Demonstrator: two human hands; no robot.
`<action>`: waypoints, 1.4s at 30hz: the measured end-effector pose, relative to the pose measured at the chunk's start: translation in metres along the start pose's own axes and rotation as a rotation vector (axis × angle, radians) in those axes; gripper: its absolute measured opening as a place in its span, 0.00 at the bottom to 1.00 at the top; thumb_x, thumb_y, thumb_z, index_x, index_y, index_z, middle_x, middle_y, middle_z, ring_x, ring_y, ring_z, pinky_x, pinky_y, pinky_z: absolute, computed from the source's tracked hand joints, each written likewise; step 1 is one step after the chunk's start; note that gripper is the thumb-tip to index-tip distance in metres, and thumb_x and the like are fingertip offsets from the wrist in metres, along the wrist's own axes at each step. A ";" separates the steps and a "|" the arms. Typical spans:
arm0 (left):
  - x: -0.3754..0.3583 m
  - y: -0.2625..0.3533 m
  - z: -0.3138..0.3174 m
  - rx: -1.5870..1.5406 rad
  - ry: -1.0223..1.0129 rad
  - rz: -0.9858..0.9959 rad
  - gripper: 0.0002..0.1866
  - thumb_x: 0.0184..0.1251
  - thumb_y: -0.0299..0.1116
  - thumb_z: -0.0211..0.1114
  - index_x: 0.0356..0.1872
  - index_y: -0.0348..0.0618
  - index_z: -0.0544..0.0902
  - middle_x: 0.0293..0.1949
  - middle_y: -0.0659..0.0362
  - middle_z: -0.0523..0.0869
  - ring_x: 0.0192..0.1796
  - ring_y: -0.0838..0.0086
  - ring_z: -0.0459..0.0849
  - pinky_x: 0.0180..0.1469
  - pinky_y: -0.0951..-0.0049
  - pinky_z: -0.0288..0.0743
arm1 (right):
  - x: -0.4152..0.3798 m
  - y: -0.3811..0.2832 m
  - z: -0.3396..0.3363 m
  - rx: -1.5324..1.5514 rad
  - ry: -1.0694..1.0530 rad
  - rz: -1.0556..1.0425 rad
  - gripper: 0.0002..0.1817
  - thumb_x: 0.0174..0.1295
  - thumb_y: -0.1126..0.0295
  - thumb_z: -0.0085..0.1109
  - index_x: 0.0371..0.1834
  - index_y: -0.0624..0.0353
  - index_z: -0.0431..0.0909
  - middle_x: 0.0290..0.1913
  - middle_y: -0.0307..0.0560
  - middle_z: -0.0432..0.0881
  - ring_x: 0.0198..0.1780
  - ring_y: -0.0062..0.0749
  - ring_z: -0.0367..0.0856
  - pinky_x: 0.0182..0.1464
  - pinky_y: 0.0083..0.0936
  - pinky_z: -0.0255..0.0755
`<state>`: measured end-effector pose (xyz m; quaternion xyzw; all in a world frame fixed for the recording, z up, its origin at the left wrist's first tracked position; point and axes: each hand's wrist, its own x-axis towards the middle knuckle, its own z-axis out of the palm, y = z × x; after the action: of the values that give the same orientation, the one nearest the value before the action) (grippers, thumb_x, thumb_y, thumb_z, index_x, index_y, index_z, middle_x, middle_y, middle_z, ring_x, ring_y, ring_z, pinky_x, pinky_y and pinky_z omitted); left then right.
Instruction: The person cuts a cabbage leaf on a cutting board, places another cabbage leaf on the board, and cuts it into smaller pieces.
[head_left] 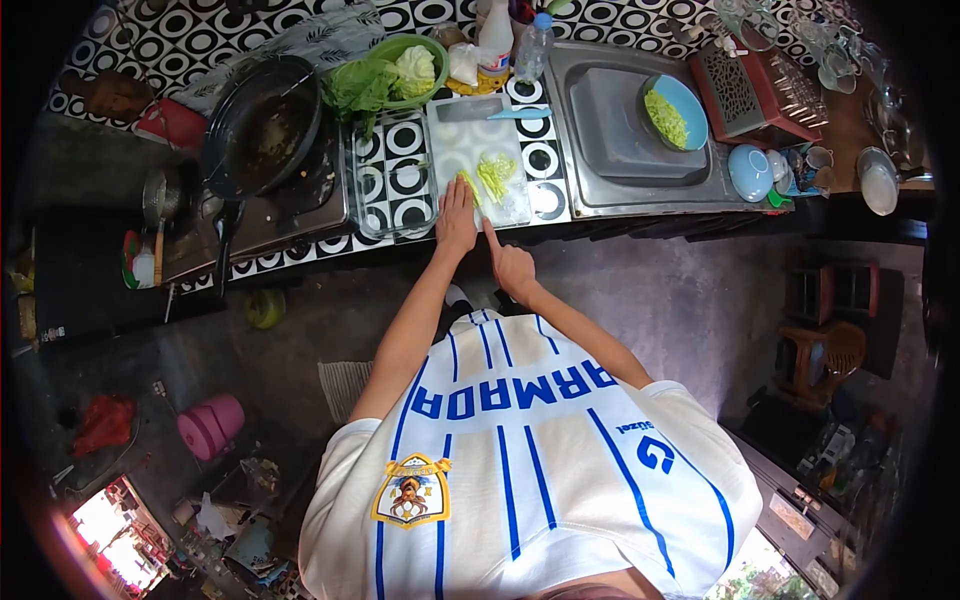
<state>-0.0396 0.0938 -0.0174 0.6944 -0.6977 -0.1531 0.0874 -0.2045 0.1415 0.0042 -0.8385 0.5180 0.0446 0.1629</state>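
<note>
A pale cutting board lies on the patterned counter. My left hand is on its front part, fingers together and pressing on green vegetable strips. Just right of it, my right hand is at the board's front edge, index finger stretched forward and the other fingers curled; what it grips is too small to make out. Chopped green pieces sit on the board ahead of my hands. A utensil with a light blue handle lies across the board's far end.
Left are a clear tray, a wok on the stove and a green basket of leafy vegetables. Bottles stand behind. Right, a blue bowl of shredded greens sits over the sink, beside a dish rack.
</note>
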 end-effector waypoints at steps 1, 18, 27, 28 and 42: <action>0.000 0.000 -0.001 -0.005 -0.003 0.000 0.36 0.70 0.28 0.56 0.78 0.33 0.58 0.83 0.47 0.52 0.84 0.54 0.48 0.83 0.55 0.47 | 0.000 -0.001 0.000 0.001 0.002 -0.001 0.49 0.63 0.73 0.56 0.86 0.46 0.41 0.25 0.57 0.86 0.24 0.48 0.87 0.29 0.44 0.82; 0.002 0.000 -0.004 0.006 -0.054 -0.019 0.37 0.69 0.26 0.53 0.80 0.35 0.55 0.84 0.49 0.50 0.85 0.55 0.47 0.83 0.55 0.45 | 0.091 0.004 -0.022 -0.036 -0.030 -0.046 0.49 0.65 0.72 0.52 0.86 0.45 0.35 0.32 0.59 0.88 0.31 0.53 0.89 0.35 0.48 0.84; 0.003 0.001 0.000 -0.099 -0.011 -0.028 0.35 0.70 0.24 0.52 0.79 0.33 0.56 0.83 0.46 0.50 0.84 0.53 0.48 0.83 0.52 0.47 | 0.044 0.015 -0.011 0.072 0.105 -0.021 0.45 0.68 0.66 0.54 0.86 0.45 0.41 0.25 0.63 0.85 0.25 0.58 0.86 0.30 0.53 0.80; 0.002 0.002 -0.002 -0.179 0.019 -0.035 0.35 0.71 0.23 0.51 0.79 0.32 0.56 0.83 0.45 0.50 0.84 0.53 0.49 0.83 0.52 0.47 | 0.039 0.012 -0.014 0.089 0.106 -0.020 0.44 0.69 0.65 0.53 0.86 0.45 0.41 0.25 0.63 0.85 0.25 0.58 0.86 0.30 0.53 0.80; -0.003 -0.009 0.000 -0.206 0.060 -0.005 0.30 0.77 0.26 0.45 0.78 0.30 0.58 0.82 0.44 0.53 0.84 0.54 0.51 0.83 0.57 0.47 | 0.063 -0.010 -0.010 0.104 0.109 -0.068 0.48 0.65 0.69 0.54 0.86 0.47 0.39 0.28 0.64 0.86 0.27 0.58 0.87 0.32 0.52 0.81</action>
<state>-0.0309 0.0968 -0.0204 0.6878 -0.6736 -0.2032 0.1786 -0.1679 0.0885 0.0010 -0.8472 0.4990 -0.0338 0.1792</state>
